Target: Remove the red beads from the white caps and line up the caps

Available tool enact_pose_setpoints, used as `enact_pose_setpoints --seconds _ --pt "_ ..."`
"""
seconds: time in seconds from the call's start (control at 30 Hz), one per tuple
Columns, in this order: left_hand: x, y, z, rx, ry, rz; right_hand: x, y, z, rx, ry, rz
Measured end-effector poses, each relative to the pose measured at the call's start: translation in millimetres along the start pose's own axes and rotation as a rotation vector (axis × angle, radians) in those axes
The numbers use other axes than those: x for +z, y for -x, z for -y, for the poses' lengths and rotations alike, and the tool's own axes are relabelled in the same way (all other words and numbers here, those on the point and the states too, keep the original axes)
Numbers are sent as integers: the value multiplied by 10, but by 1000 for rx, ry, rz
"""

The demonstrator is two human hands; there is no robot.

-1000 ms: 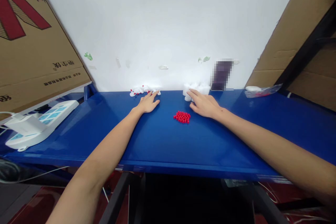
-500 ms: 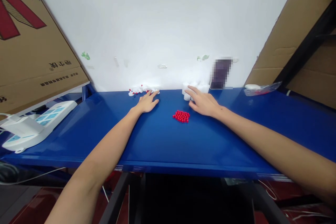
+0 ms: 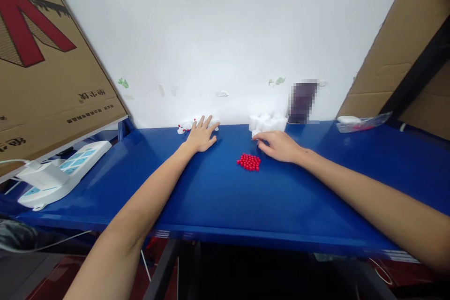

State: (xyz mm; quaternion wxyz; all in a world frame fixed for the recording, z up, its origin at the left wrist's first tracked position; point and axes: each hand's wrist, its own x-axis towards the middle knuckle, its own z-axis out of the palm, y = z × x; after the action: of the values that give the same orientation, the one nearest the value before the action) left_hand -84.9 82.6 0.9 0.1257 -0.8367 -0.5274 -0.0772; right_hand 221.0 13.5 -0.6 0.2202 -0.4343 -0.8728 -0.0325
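My left hand point(image 3: 201, 138) lies palm down at the back of the blue table, its fingers spread. Partly covered by it is a heap of white pieces with red bits point(image 3: 183, 128) against the wall. My right hand point(image 3: 279, 146) has its fingers curled, with thumb and index finger close together at the front of a cluster of white, rounded pieces point(image 3: 269, 122). Whatever may be between those fingertips is hidden. Just left of and in front of the right hand, many small red cap-like pieces point(image 3: 249, 162) sit in a tight group on the table.
A white power strip point(image 3: 77, 164) with a plugged-in adapter lies at the left. Behind it leans a large cardboard box point(image 3: 52, 89). A pixelated dark object point(image 3: 303, 102) leans on the wall. Farther right is a clear plastic bag point(image 3: 365, 123).
My right hand has drawn back slightly from the white pieces, and its stretched fingers have curled. My left hand's fingers have spread wider. The whole view has shifted a little.
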Motion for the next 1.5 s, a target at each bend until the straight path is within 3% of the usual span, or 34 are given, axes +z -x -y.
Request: enact_pose_setpoints --seconds 0.2,0.5,0.67,0.77,0.93,1.2,1.3,1.5 --pt "90 -155 129 52 88 -46 -1 1 7 14 -17 -3" --pt "180 32 222 140 277 -132 -41 9 5 25 -61 3" --pt "180 45 168 -32 360 -132 -51 9 97 3 -95 0" --pt "126 84 132 -45 415 -164 -76 14 180 -18 -126 -25" --pt "-117 171 -157 -21 605 -313 -144 43 321 -91 -119 -20" --pt "-427 295 -928 139 894 -317 -223 62 542 -125 -58 -69" --pt "-440 353 -1026 182 899 -315 -213 52 586 -181 20 -127" --pt "-482 388 -1088 131 898 -370 -229 35 634 -218 147 -183"
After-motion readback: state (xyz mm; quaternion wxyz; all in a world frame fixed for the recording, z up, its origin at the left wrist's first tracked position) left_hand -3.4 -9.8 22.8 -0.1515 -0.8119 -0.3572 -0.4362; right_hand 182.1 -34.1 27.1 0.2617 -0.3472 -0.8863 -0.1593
